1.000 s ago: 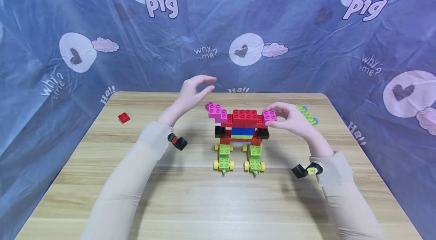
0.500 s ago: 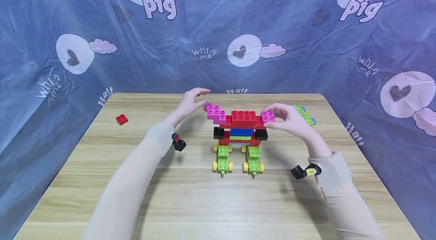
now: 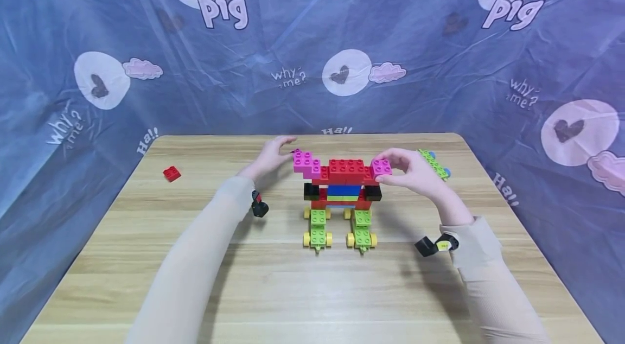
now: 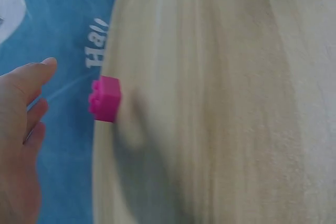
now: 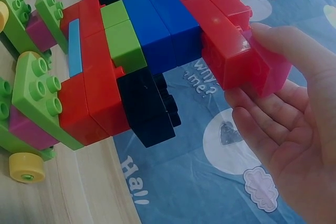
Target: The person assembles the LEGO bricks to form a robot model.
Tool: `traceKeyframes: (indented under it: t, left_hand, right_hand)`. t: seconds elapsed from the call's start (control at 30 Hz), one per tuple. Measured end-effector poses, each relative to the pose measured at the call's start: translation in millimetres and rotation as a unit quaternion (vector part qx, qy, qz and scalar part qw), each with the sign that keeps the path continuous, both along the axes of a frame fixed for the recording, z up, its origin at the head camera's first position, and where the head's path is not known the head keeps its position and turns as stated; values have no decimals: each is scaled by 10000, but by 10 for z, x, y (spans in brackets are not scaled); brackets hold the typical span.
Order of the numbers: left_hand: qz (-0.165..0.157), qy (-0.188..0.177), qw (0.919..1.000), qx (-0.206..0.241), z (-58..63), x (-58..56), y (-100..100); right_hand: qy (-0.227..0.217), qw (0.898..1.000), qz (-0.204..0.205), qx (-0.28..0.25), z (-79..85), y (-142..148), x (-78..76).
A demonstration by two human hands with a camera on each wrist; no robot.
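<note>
A toy brick model (image 3: 344, 189) of red, blue, green and black bricks stands on two green bases with yellow wheels. My right hand (image 3: 415, 171) pinches a pink brick (image 3: 381, 167) at the right end of its red top. In the right wrist view the thumb lies on this pink brick (image 5: 272, 69), with fingers under it. Stepped pink bricks (image 3: 306, 163) form the left end. Just left of them is my left hand (image 3: 270, 159), fingers loosely bent. The left wrist view has that hand (image 4: 18, 135) apart from a pink brick (image 4: 107, 99).
A loose red brick (image 3: 171, 173) lies at the table's far left. Behind my right hand is a green piece with blue parts (image 3: 434, 164). A blue printed cloth (image 3: 312, 34) hangs around the back and sides of the wooden table (image 3: 312, 290).
My left hand has come down from above, beside the stepped pink bricks. The right hand keeps its grip on the pink brick. The head view has shifted slightly.
</note>
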State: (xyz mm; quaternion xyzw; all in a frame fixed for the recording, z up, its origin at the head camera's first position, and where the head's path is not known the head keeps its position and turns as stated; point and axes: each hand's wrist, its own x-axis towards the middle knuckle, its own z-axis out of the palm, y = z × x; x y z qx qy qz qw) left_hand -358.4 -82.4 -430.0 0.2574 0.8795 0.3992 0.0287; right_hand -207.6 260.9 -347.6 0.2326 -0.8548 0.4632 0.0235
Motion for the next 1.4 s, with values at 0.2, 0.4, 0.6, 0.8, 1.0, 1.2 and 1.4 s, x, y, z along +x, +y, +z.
traceKeyframes:
  t: [0.2, 0.4, 0.6, 0.8, 1.0, 1.2, 1.4]
  left_hand:
    - [-152, -63, 9994, -304, -100, -48, 34]
    - [-289, -203, 9985, -415, -134, -69, 58]
    - [-487, -216, 9954, -799, -161, -70, 80]
    - [-687, -26, 9899, -1242, -173, -78, 77]
    - [-835, -216, 9878, -1294, -165, -79, 56]
    - [-846, -226, 9858, -1429, -169, -85, 52]
    - [-617, 0, 9874, -1459, -215, -130, 65]
  right_hand:
    - [25, 10000, 30, -71, -8, -5, 2]
    - [65, 9997, 128, -172, -12, -14, 2]
    - [46, 9996, 170, -213, -22, -21, -2]
    - [44, 9997, 140, -208, -39, -15, -8]
    - [47, 9996, 160, -240, -38, -10, -8]
    - [20, 9993, 208, -323, -31, -6, -5]
    - [4, 9993, 183, -337, -23, -5, -2]
